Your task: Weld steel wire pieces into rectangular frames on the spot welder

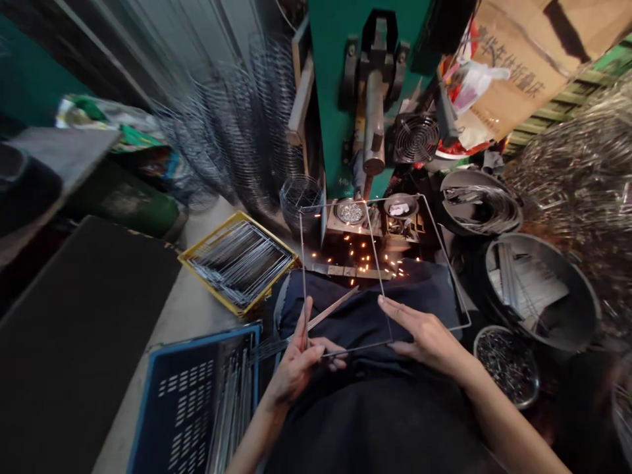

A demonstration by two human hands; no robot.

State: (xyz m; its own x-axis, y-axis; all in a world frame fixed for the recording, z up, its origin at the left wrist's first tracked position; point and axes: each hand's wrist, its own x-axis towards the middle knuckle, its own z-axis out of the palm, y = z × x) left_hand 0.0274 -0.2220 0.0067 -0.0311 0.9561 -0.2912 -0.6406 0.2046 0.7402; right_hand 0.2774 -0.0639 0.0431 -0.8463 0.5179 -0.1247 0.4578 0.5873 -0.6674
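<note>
A thin rectangular wire frame (375,263) lies tilted over my lap, its far edge at the green welding machine (374,99), where orange sparks (355,253) fly. My left hand (301,359) pinches the frame's near left corner and also grips a straight metal rod (330,311) that points up to the right. My right hand (427,336) lies with fingers stretched along the middle wire near the frame's front edge. A dark cloth (365,309) covers my lap beneath the frame.
A yellow tray (239,262) of straight wires sits at the left, a blue crate (192,401) of rods nearer me. Round metal bowls (538,289) with metal pieces stand at the right, a small one (508,362) near my right wrist. Stacked wire grids (237,131) lean behind.
</note>
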